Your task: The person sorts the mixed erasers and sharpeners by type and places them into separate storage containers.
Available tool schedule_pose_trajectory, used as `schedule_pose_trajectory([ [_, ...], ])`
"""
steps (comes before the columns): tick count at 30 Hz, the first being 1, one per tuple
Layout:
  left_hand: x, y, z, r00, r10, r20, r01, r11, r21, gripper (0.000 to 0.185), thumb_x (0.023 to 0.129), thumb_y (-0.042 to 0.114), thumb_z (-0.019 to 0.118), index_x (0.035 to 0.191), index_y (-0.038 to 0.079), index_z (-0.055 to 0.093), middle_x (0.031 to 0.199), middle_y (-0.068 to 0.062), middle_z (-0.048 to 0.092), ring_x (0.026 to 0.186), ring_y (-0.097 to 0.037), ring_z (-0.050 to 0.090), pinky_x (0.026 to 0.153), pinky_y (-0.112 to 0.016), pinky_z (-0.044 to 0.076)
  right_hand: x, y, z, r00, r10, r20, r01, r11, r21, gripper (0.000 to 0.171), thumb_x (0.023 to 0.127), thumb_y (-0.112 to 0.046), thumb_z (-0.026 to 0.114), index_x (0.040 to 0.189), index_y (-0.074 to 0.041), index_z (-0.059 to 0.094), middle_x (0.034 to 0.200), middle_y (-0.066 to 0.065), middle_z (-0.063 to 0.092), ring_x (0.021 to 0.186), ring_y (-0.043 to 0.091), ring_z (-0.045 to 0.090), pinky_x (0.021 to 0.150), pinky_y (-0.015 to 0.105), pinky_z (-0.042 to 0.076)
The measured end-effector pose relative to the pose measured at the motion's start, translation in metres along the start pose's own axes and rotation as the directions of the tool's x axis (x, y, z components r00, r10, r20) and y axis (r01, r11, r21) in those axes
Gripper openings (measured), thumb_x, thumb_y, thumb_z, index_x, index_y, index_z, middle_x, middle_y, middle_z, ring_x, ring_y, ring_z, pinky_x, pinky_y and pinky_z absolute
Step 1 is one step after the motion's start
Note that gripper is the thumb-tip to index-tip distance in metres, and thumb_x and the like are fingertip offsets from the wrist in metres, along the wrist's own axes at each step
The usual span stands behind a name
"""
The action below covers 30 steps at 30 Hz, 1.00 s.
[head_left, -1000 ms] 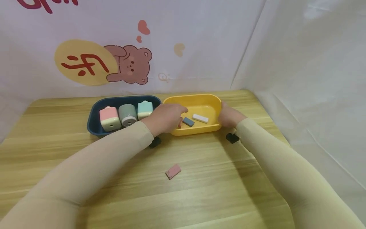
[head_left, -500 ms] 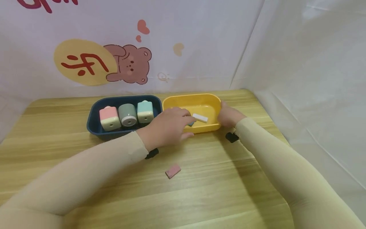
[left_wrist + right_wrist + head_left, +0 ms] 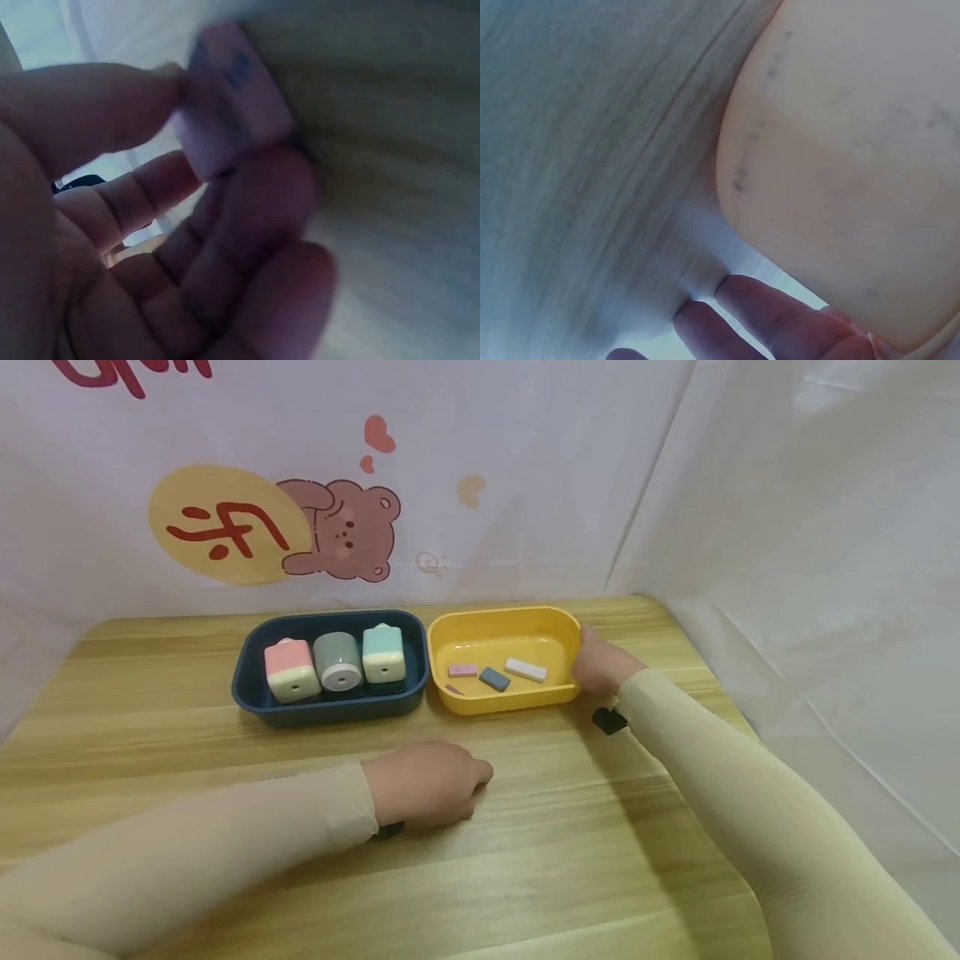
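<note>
Three erasers already lie in the yellow tray (image 3: 558, 625) at centre frame. Our left hand (image 3: 427, 781), lower centre on the table (image 3: 570, 843), pinches the last pink eraser (image 3: 229, 105) between thumb and fingers; it still needs placing. Our right hand (image 3: 600, 662) rests open against the tray's right wall.
</note>
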<state>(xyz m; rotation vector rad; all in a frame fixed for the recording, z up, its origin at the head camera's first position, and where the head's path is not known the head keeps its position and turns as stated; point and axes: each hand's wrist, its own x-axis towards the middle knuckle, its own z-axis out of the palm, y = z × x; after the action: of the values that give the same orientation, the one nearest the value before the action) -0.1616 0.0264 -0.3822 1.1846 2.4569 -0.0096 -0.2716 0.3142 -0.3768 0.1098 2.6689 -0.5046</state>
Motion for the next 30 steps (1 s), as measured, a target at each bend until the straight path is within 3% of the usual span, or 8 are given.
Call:
schedule_pose_trajectory([
  [7,0.001,0.001,0.002,1.0,0.006,-0.005,-0.006,1.0,-0.007,0.006,0.093,0.018,0.068,0.094,0.019,0.062,0.078,0.003,0.059,0.071,-0.018,0.056,0.065,-0.036,0.049,0.0,0.0,0.0,1.0,-0.006,0.006,0.006,1.0,0.003,0.089,0.091,-0.003,0.041,0.162,0.009,-0.012,0.139,0.036,0.055,0.09,0.033,0.06,0.076,0.036,0.05],
  [11,0.004,-0.008,-0.021,0.995,0.012,-0.098,-0.016,0.999,-0.034,0.006,0.095,0.023,0.067,0.093,0.023,0.061,0.081,0.004,0.058,0.073,-0.017,0.056,0.062,-0.032,0.044,0.0,-0.001,0.0,1.0,-0.002,0.005,0.002,1.0,-0.031,0.087,0.093,-0.004,0.04,0.161,0.011,-0.011,0.136,0.036,0.056,0.09,0.033,0.06,0.075,0.036,0.05],
  [15,0.004,-0.021,-0.055,0.968,0.0,-0.252,-0.012,0.999,-0.046,0.011,0.093,0.02,0.066,0.086,0.023,0.057,0.08,0.003,0.056,0.072,-0.017,0.055,0.061,-0.03,0.041,0.0,-0.001,-0.001,1.0,-0.007,0.004,0.007,1.0,-0.027,0.087,0.093,-0.004,0.041,0.161,0.011,-0.011,0.138,0.037,0.054,0.085,0.031,0.059,0.073,0.034,0.05],
  [18,0.009,-0.032,-0.073,0.946,-0.034,-0.323,0.006,0.996,-0.086,0.012,0.092,0.017,0.065,0.086,0.022,0.057,0.081,0.003,0.056,0.073,-0.018,0.055,0.062,-0.03,0.04,0.001,0.0,0.0,1.0,-0.016,-0.001,0.016,1.0,-0.022,0.088,0.091,-0.004,0.041,0.161,0.011,-0.01,0.136,0.036,0.055,0.084,0.031,0.059,0.071,0.033,0.05],
  [24,0.031,-0.054,-0.095,0.925,-0.091,-0.368,0.027,0.984,-0.176,0.006,0.092,0.017,0.064,0.09,0.018,0.058,0.081,0.0,0.057,0.069,-0.019,0.058,0.06,-0.029,0.041,0.004,0.003,0.0,1.0,-0.022,-0.011,0.021,0.998,-0.053,0.089,0.09,-0.006,0.041,0.161,0.011,-0.009,0.125,0.033,0.06,0.087,0.033,0.06,0.071,0.034,0.048],
  [30,0.053,-0.067,-0.102,0.929,-0.108,-0.353,0.019,0.968,-0.248,0.006,0.095,0.016,0.064,0.096,0.017,0.058,0.089,-0.002,0.06,0.076,-0.021,0.06,0.065,-0.03,0.045,0.006,0.003,0.0,1.0,-0.014,-0.008,0.013,0.999,-0.052,0.088,0.091,-0.006,0.042,0.161,0.011,-0.01,0.121,0.033,0.062,0.081,0.031,0.059,0.068,0.033,0.048],
])
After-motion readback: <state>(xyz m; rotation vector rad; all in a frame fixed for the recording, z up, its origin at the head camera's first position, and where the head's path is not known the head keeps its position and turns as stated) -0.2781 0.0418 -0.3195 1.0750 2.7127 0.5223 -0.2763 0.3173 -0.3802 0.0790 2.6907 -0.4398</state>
